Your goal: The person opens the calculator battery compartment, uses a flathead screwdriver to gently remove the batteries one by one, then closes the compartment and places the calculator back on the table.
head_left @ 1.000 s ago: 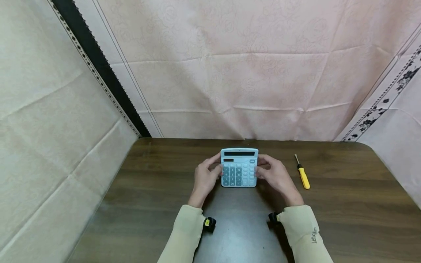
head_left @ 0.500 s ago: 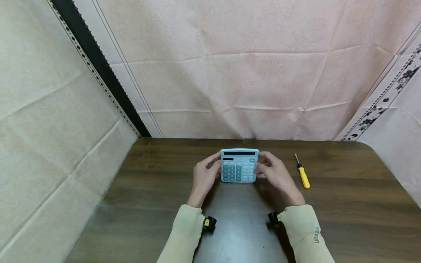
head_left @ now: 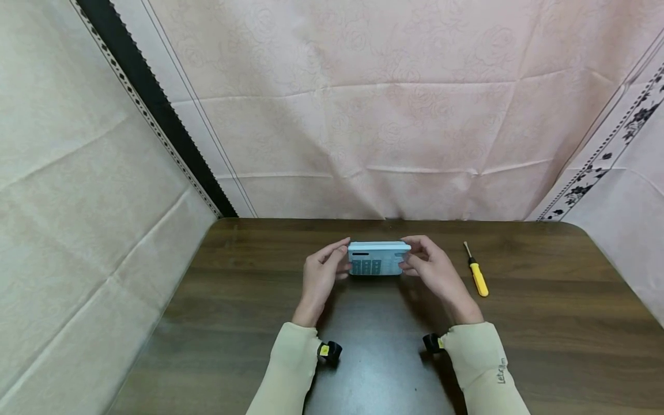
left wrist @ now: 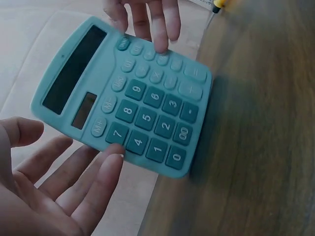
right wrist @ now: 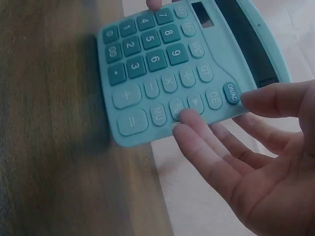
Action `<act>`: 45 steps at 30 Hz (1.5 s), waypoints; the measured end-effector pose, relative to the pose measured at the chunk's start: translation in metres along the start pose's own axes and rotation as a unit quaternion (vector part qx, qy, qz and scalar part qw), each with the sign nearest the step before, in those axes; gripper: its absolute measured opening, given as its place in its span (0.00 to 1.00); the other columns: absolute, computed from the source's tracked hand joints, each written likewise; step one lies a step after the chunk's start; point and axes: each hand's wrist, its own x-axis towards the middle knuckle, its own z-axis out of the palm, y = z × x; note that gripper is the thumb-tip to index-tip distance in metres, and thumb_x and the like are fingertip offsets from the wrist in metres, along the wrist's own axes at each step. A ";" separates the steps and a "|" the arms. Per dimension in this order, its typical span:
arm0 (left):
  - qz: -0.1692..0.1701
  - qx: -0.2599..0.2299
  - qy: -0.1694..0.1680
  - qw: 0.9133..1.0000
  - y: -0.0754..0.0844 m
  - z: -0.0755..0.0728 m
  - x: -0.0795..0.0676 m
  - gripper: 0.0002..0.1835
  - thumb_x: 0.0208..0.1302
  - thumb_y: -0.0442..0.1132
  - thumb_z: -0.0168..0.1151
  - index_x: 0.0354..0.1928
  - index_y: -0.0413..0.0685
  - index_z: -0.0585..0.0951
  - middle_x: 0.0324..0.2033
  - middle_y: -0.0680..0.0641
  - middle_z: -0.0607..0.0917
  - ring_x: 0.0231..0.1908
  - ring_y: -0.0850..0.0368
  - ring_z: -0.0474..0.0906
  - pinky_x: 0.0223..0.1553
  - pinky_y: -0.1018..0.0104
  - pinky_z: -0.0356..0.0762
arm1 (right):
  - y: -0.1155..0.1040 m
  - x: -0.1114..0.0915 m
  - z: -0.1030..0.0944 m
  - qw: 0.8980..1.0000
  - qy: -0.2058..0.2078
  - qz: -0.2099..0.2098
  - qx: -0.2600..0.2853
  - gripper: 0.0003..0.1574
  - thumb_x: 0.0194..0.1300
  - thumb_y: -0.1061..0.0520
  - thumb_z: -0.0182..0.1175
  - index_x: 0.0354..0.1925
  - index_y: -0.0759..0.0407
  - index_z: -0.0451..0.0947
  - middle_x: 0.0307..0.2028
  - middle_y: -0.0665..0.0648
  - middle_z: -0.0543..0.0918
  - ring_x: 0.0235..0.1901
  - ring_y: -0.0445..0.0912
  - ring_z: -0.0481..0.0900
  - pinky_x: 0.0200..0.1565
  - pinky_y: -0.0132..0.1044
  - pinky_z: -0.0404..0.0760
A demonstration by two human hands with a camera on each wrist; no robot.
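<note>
A light blue calculator stands steeply tilted between both hands over the far part of the table, its display end up. My left hand holds its left edge; in the left wrist view one fingertip touches beside the 7 key and other fingers go behind the body. My right hand holds the opposite edge. In the right wrist view its thumb lies by the ON/AC key, a fingertip rests near the percent key, and other fingers pass behind. Whether the lower edge touches the wood cannot be told.
A screwdriver with a yellow handle lies on the brown wooden table, right of the right hand. Pale cloth hangs behind the table's far edge, and more cloth covers the left side.
The calculator has tipped up from facing the head camera to a steep stand. Its keypad now looks foreshortened, and its lower edge has moved away from me. Both hands keep hold.
</note>
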 end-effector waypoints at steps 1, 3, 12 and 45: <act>-0.001 -0.010 -0.004 1.000 0.000 0.000 0.000 0.16 0.80 0.49 0.61 0.62 0.57 0.89 0.57 0.51 0.89 0.46 0.42 0.90 0.44 0.54 0.89 | 0.000 0.000 0.000 1.000 0.001 -0.001 0.002 0.26 0.81 0.64 0.51 0.73 0.67 0.67 0.58 0.71 0.75 0.56 0.66 0.83 0.58 0.52 0.84; -0.006 -0.025 -0.008 1.000 0.000 -0.001 0.000 0.16 0.80 0.49 0.62 0.61 0.56 0.89 0.56 0.50 0.89 0.47 0.40 0.90 0.44 0.55 0.89 | 0.000 0.000 0.000 1.000 0.001 -0.001 0.005 0.26 0.81 0.65 0.52 0.72 0.67 0.67 0.59 0.71 0.75 0.57 0.66 0.82 0.59 0.51 0.83; -0.023 -0.042 0.005 0.999 0.000 0.000 0.000 0.17 0.78 0.48 0.64 0.61 0.49 0.89 0.54 0.45 0.90 0.46 0.43 0.90 0.44 0.55 0.89 | 0.002 0.002 0.001 1.000 0.007 0.014 0.004 0.25 0.81 0.65 0.47 0.71 0.69 0.71 0.63 0.70 0.76 0.57 0.61 0.82 0.61 0.54 0.82; -0.110 -0.004 -0.006 0.994 -0.018 0.008 0.000 0.12 0.68 0.38 0.75 0.51 0.41 0.91 0.47 0.44 0.89 0.43 0.54 0.87 0.40 0.60 0.89 | 0.007 0.007 0.005 0.988 -0.003 0.139 -0.060 0.38 0.75 0.51 0.69 0.71 0.70 0.70 0.65 0.72 0.76 0.47 0.53 0.86 0.51 0.45 0.88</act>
